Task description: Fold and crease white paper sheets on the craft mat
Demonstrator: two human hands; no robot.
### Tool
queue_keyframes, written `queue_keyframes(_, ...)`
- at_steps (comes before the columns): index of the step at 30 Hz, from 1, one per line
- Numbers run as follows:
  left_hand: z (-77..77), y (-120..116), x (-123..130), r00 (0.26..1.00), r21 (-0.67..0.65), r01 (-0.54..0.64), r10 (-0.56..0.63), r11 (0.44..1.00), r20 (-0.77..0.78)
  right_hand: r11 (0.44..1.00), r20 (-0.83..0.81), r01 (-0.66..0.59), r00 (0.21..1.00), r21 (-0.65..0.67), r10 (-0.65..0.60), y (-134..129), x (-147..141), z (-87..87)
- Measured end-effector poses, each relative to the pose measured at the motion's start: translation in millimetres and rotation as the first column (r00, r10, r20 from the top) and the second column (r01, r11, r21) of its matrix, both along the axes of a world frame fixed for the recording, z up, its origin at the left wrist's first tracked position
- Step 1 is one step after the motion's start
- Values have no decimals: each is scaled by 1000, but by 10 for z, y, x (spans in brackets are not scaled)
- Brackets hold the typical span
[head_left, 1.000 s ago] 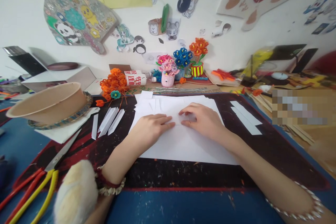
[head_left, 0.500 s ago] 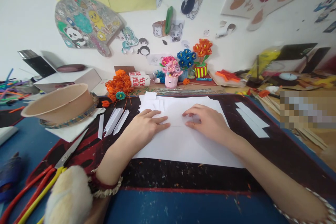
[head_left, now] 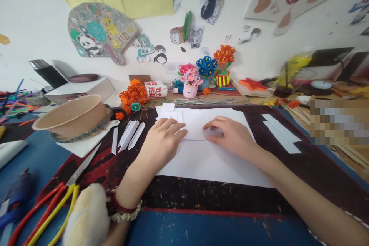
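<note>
Blue tabletop (head_left: 161, 230), dark mat (head_left: 201, 198) atop — on the mat white paper (head_left: 213, 161), folded strips (head_left: 127, 135), scissors (head_left: 83, 167) across its edge.

A: What does the upper sheet (head_left: 194, 128) look like?
B: White, plain, lying on the large sheet (head_left: 207, 165), with a straight near edge running side to side across it.
A: Flat?
B: The part in view, over the middle of the large sheet, looks flat; its side ends are hidden.
A: And the large sheet?
B: White as well, spread flat, its near part bare.
</note>
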State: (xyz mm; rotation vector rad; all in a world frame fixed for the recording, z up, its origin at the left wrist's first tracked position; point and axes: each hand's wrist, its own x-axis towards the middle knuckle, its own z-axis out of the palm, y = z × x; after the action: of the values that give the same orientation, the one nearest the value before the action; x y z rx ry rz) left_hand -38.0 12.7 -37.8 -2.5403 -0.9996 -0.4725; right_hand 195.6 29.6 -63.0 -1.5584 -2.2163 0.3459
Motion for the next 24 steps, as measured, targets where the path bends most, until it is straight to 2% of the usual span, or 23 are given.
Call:
queue_keyframes(3, -94, 6, 85, 999, -104, 18, -14, 994, 39, 1000, -6, -7, 1000, 6, 7, -1, 3, -2)
queue_keyframes(6, -217, 61, 118, 988, -204, -43, 72, 978, 137, 1000, -9, -14, 1000, 13, 14, -2, 6, -7)
queue_keyframes(9, -289, 121, 110, 968, -298, -45, 116, 954, 223, 1000, -18, -19, 1000, 25, 20, -2, 6, -12)
queue_keyframes(12, -287, 148, 93, 954, -353, -41, 142, 935, 265, 1000, -22, -20, 1000, 24, 20, -1, 6, -12)
queue_keyframes(17, -239, 144, 82, 935, -398, -124, 242, 909, 260, 1000, -15, -20, 1000, 3, 20, -4, 5, 0)
queue_keyframes(24, -236, 160, 105, 910, -476, -135, 299, 869, 288, 1000, -27, -27, 999, 16, 27, 11, 18, -16)
